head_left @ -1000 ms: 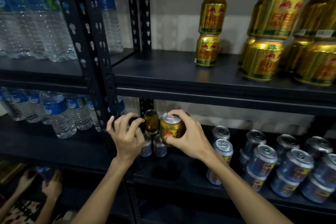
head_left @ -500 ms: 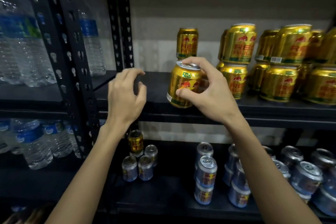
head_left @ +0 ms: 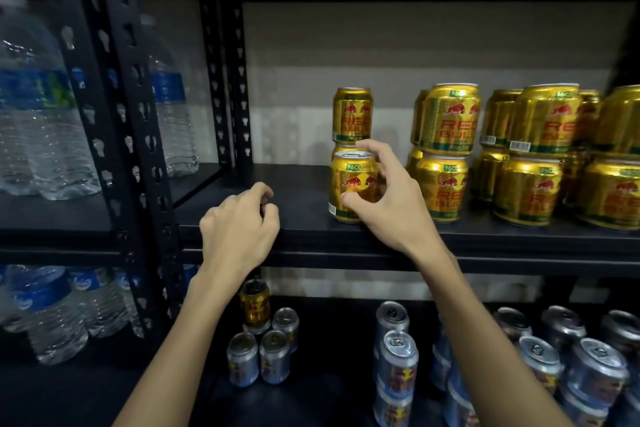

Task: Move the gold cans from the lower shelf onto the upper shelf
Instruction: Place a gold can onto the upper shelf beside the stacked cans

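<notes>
My right hand grips a gold can that stands upright on the upper shelf, just in front of a two-high stack of gold cans. More stacked gold cans fill the shelf to the right. My left hand hovers at the upper shelf's front edge, fingers loosely curled, holding nothing. One gold can stands on the lower shelf, atop small silver-blue cans.
Silver-blue cans crowd the lower shelf in the middle and right. Black perforated uprights divide this bay from the left one, which holds water bottles on both levels. A grey wall backs the shelves.
My right hand lifted a gold can off the lower shelf and set it down on the upper shelf. My left hand rose from the lower shelf to the upper shelf's edge.
</notes>
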